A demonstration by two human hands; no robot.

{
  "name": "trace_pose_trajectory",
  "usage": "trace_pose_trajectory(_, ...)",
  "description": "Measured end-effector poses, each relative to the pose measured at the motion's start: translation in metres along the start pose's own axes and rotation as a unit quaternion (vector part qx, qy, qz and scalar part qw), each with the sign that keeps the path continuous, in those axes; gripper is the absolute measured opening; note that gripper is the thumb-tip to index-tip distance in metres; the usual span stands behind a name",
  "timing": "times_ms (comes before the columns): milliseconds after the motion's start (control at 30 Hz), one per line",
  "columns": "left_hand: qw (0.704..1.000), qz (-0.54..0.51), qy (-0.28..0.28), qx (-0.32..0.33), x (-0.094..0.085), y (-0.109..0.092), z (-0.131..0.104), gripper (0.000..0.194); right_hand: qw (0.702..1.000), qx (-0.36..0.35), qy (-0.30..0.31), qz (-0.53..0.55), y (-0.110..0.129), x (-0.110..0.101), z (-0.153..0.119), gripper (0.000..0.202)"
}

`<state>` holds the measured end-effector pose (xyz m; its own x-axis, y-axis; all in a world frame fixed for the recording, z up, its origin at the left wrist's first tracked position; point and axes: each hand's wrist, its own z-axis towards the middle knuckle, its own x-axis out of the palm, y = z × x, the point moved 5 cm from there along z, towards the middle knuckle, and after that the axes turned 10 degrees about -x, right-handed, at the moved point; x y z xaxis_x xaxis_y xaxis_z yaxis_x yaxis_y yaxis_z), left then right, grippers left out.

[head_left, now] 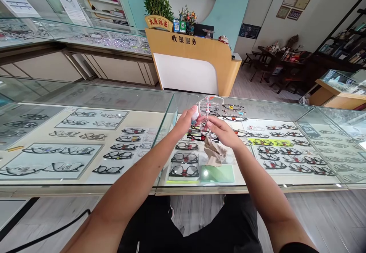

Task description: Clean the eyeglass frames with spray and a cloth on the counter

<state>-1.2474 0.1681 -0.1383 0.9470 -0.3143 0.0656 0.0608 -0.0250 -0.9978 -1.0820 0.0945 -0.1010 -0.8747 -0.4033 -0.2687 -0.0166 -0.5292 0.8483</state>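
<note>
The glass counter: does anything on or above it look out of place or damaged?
The crumpled beige cloth or paper just below the right hand looks untidy against the neat rows of eyeglasses. I see no spill or damage.

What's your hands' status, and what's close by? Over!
Left hand: gripping small white object. Right hand: holding clear-framed glasses. Crumpled beige cloth close by.

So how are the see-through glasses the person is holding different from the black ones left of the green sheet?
The clear-framed eyeglasses have pale, see-through rims, while the black-framed eyeglasses have dark ones. The clear-framed eyeglasses are held up in the right hand; the black-framed eyeglasses lie inside the glass display case. Both are eyeglasses.
</note>
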Motion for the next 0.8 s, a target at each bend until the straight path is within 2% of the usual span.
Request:
trace_pose_trajectory(133,0.999,0.011,0.025,0.035,0.004,-0.008,-0.004,0.067,0.998,0.008,-0.057,-0.023,-0.002,-0.012,0.001,0.056)
trace_pose_trajectory(267,0.996,0.061,0.061,0.037,0.014,-0.008,-0.007,0.066,0.992,0.020,-0.121,-0.038,-0.007,-0.024,-0.001,0.058)
trace_pose_trajectory(400,0.990,0.109,0.082,0.023,0.023,-0.002,-0.009,0.063,0.990,0.031,-0.132,-0.031,-0.010,-0.027,0.000,0.060)
trace_pose_trajectory(533,0.995,0.073,0.067,0.027,0.015,0.001,-0.005,0.064,0.990,0.034,-0.135,-0.020,-0.011,-0.028,-0.001,0.058)
trace_pose_trajectory(633,0.998,0.059,-0.010,0.037,-0.006,0.002,0.003,0.055,0.990,0.032,-0.139,-0.004,-0.014,-0.030,-0.003,0.054)
trace_pose_trajectory(733,0.988,0.058,-0.140,0.036,-0.036,0.010,0.015,0.026,0.989,0.031,-0.143,0.002,-0.019,-0.032,-0.004,0.052)
trace_pose_trajectory(800,0.974,0.050,-0.220,0.005,-0.055,0.021,0.024,0.019,0.988,0.036,-0.147,-0.002,-0.023,-0.035,-0.004,0.054)
